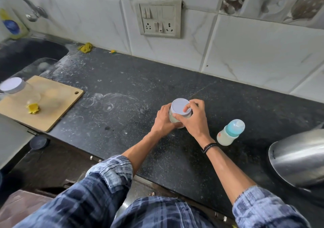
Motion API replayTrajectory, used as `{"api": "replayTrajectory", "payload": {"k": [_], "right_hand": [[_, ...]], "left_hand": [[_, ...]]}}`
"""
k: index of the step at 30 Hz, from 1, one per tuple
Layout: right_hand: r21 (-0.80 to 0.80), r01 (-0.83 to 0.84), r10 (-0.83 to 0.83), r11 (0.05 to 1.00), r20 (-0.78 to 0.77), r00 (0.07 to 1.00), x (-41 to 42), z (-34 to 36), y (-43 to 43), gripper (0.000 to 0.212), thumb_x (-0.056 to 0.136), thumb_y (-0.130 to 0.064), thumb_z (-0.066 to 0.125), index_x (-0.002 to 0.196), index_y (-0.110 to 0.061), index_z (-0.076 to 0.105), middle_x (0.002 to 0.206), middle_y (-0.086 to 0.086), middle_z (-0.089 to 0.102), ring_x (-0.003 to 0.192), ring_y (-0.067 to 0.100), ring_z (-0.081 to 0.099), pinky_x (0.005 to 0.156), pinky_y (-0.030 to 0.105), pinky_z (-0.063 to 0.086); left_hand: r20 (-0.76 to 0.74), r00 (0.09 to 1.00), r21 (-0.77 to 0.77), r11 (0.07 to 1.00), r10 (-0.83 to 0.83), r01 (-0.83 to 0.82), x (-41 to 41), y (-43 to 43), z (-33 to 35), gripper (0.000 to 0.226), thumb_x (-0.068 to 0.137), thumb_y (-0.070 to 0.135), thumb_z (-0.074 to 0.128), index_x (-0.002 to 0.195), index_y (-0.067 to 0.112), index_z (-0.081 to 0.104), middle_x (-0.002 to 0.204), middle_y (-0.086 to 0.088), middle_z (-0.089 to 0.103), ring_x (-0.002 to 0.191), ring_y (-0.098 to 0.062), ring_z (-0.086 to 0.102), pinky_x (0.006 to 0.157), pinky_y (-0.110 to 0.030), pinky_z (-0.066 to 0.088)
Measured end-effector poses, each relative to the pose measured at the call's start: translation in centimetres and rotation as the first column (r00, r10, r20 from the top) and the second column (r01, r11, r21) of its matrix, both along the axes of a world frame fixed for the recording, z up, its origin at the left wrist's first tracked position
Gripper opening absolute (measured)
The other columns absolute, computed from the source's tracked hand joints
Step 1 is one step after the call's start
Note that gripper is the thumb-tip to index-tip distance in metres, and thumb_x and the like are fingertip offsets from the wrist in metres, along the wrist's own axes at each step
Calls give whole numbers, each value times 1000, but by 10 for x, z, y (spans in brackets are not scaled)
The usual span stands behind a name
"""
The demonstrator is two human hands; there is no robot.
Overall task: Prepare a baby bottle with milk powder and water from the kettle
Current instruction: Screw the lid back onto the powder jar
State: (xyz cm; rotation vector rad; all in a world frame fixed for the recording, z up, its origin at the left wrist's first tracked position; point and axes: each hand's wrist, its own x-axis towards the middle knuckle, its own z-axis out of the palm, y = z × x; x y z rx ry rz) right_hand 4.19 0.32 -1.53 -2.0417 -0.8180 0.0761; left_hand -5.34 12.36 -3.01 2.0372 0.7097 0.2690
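Note:
A small jar of milk powder (172, 118) stands on the black counter (122, 87) with its white lid (179, 106) on top. My left hand (164, 118) grips the jar's body from the left. My right hand (194, 116) curls its fingers and thumb round the lid from the right. To the right stands the baby bottle (228, 134), upright, with white liquid inside, a teal collar and a clear cap. The steel kettle (298, 156) sits at the right edge, only partly in view.
A wooden cutting board (52, 108) lies at the left with a second white-lidded jar (14, 87) and a yellow scrap (32, 108) on it. The sink (26, 56) and tap are at the far left. A switch panel (159, 20) is on the tiled wall.

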Motion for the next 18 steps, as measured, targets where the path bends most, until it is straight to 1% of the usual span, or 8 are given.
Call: {"api": "replayTrajectory", "payload": {"k": [3, 6, 8, 9, 12, 15, 17, 18], "right_hand": [[-6, -9, 9, 1000, -5, 1000, 0, 1, -1, 45, 70, -37, 95, 89, -31, 55, 123, -14, 40, 108, -5, 45, 75, 1, 39], [-14, -24, 24, 1000, -19, 1000, 0, 4, -1, 46, 70, -37, 95, 91, -33, 54, 123, -14, 39, 108, -6, 44, 75, 1, 38], [-25, -40, 40, 999, -19, 999, 0, 6, -1, 47, 70, -36, 95, 93, -32, 55, 124, -11, 38, 111, 2, 48, 79, 3, 40], [-32, -53, 53, 998, -11, 999, 0, 7, -1, 47, 70, -35, 96, 94, -30, 56, 124, -10, 38, 111, 5, 49, 81, 6, 42], [-64, -80, 81, 995, 10, 997, 0, 11, -3, 45, 72, -35, 94, 103, -22, 65, 125, -6, 37, 110, 9, 50, 86, 17, 50], [-123, -70, 74, 990, 29, 997, -2, 16, -6, 39, 80, -30, 89, 112, -19, 69, 128, -3, 40, 106, 11, 54, 88, 27, 57], [-158, -57, 65, 986, 46, 997, -5, 19, -7, 37, 83, -27, 86, 115, -20, 70, 131, 1, 42, 107, 16, 59, 89, 29, 57], [-170, -48, 58, 984, 54, 997, -7, 20, -8, 37, 84, -26, 85, 117, -19, 70, 132, 2, 42, 109, 18, 61, 89, 28, 57]], "left_hand": [[4, 1000, -31, 1000, 6, -6, -1, 0, 0, 98, 67, 45, 91, 148, 23, 42, 146, -1, 48, 131, -20, 43, 112, -49, 41], [7, 1000, -54, 998, 12, -12, -1, 1, 2, 99, 62, 50, 88, 147, 23, 44, 143, 0, 53, 129, -20, 50, 109, -51, 45], [-6, 1000, -66, 998, 21, -21, -1, 1, 3, 100, 59, 54, 85, 146, 26, 44, 136, 3, 57, 124, -19, 53, 107, -50, 47], [-21, 999, -63, 998, 24, -25, -2, 1, 3, 101, 59, 56, 83, 147, 28, 43, 132, 3, 57, 122, -19, 52, 106, -50, 46], [-64, 998, -27, 999, 17, -19, -2, 2, 4, 102, 59, 61, 77, 149, 30, 39, 135, 0, 57, 129, -25, 47, 109, -50, 39], [-82, 997, 3, 1000, 7, -7, -2, 3, 5, 101, 62, 62, 75, 151, 30, 38, 129, 2, 56, 129, -25, 44, 106, -46, 31], [-97, 995, 15, 1000, 5, -4, -2, 3, 5, 103, 61, 64, 72, 152, 30, 37, 132, 0, 56, 130, -24, 43, 105, -43, 27], [-101, 995, 20, 1000, 5, -3, -2, 3, 5, 104, 60, 65, 70, 152, 30, 36, 135, -1, 57, 131, -23, 42, 105, -42, 26]]}}
